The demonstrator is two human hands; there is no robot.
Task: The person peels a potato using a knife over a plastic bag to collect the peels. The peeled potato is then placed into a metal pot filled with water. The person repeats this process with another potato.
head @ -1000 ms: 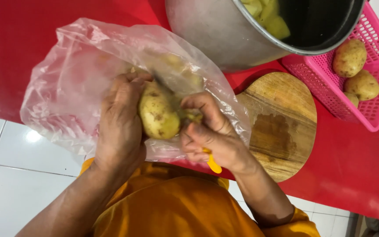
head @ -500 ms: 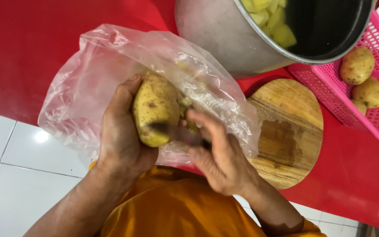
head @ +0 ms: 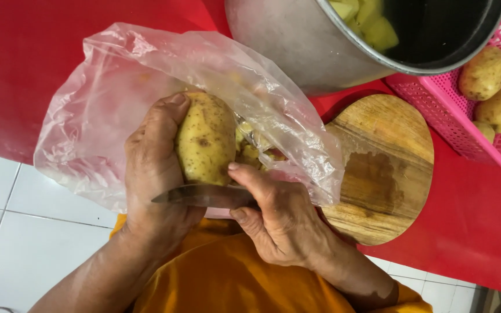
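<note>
Your left hand (head: 158, 174) is wrapped around an unpeeled potato (head: 207, 139), fingers curled behind it and thumb along its side, holding it upright above the open clear plastic bag (head: 105, 110) at the near edge of the red table (head: 30, 58). Half a second ago your right hand was only coming in beside the potato with no blade showing; now your right hand (head: 276, 223) is closed on the knife (head: 201, 196), thumb pressed on the flat of the blade, and the blade lies crosswise at the potato's lower end, its tip reaching past your left palm. The potato has also been turned: its full speckled skin faces you, with no cut face that I can see. That reads as the start of a fresh peeling stroke, with the skin still whole. Peelings lie in the bag just behind the potato. The round wooden cutting board (head: 384, 168) sits bare to the right, the steel pot (head: 320, 46) of cut potato pieces (head: 372, 23) behind it, and more whole potatoes (head: 485, 72) wait in the pink basket (head: 430, 104) at the far right corner.
</note>
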